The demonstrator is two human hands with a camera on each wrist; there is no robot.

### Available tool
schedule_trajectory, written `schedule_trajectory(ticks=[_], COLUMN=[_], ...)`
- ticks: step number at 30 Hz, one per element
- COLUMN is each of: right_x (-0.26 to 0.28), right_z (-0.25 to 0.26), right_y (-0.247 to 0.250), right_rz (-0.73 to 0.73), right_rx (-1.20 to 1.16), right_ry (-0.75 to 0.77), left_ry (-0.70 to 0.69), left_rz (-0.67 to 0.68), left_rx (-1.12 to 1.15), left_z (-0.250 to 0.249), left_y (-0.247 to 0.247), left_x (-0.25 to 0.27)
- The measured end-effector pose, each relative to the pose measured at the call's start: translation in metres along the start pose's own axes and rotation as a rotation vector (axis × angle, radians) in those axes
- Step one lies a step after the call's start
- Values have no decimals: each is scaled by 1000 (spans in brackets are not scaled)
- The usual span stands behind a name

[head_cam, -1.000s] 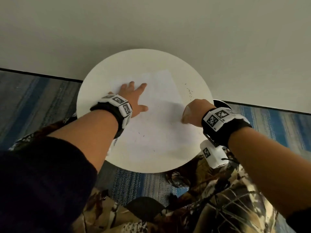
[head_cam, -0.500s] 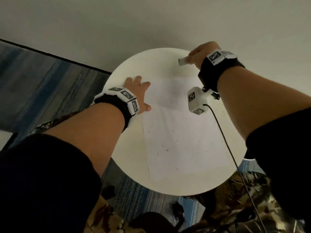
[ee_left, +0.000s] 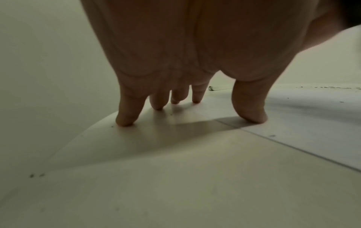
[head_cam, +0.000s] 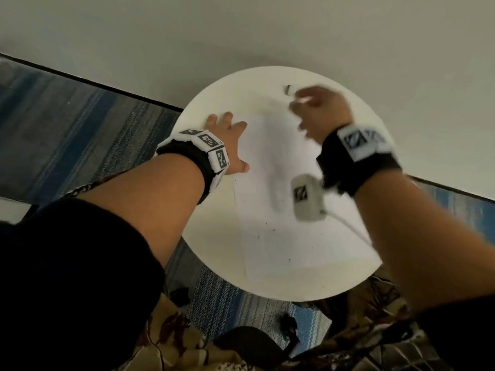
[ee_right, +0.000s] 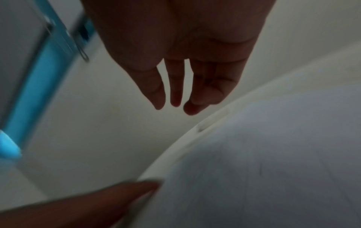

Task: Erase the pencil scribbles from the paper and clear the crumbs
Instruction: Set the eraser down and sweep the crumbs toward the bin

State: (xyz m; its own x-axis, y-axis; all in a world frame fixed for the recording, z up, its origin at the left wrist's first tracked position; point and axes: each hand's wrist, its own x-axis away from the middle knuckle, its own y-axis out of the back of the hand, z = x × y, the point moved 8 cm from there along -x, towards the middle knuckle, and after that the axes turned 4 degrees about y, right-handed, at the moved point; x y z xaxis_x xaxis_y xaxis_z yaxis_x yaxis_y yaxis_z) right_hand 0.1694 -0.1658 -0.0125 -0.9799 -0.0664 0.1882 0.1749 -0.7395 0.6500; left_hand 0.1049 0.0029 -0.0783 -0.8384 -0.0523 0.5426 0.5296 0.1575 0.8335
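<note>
A white sheet of paper (head_cam: 281, 210) lies on a round white table (head_cam: 214, 250). My left hand (head_cam: 227, 137) presses flat on the paper's far left corner, fingertips (ee_left: 125, 120) spread on table and sheet. A small white eraser (head_cam: 290, 89) with a dark end lies on the table near its far edge, also in the left wrist view as the eraser (ee_left: 218, 88). My right hand (head_cam: 318, 111) hovers blurred just beside it, fingers (ee_right: 175, 92) straight and holding nothing. A few dark crumbs (head_cam: 266, 224) dot the paper, and more crumbs (ee_left: 328, 87) lie to the right.
Blue striped carpet (head_cam: 80, 135) lies left of the table and a plain grey surface (head_cam: 241, 36) rises beyond it. My patterned trousers (head_cam: 361, 330) and a dark round object (head_cam: 246, 341) sit below the table's near edge. A white cable (head_cam: 348, 226) hangs from my right wrist.
My right hand carried the eraser from the paper's right side to the table's far edge, let it go there and opened. My left hand stayed pressed on the paper.
</note>
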Motion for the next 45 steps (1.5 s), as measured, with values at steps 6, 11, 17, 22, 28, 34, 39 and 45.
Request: schedule_trajectory(ticks=[6, 11, 17, 22, 28, 34, 39, 45], right_x=[203, 156, 161, 171, 122, 162, 117, 147], right_z=[-33, -98, -67, -38, -69, -12, -70, -19], right_y=[-119, -57, -55, -125, -57, -149, -62, -124], right_rz=[796, 279, 157, 429, -243, 405, -335, 119], right_rx=[-772, -1194, -1317, -1170, -1506, -1218, -1511, -1362], right_ry=[-460, -611, -569, -596, -589, -723, -668, -721], left_ry=[5, -14, -8, -24, -21, -46, -6, -22], left_rz=[-50, -76, -74, -85, -80, -93, -73, -79], left_rx=[2, -5, 22, 46, 62, 81, 64, 81], left_z=[-1, 1, 4, 6, 6, 7, 11, 11], left_y=[2, 4, 4, 4, 3, 4, 0, -2], left_x=[1, 0, -4, -4, -6, -5, -5, -7])
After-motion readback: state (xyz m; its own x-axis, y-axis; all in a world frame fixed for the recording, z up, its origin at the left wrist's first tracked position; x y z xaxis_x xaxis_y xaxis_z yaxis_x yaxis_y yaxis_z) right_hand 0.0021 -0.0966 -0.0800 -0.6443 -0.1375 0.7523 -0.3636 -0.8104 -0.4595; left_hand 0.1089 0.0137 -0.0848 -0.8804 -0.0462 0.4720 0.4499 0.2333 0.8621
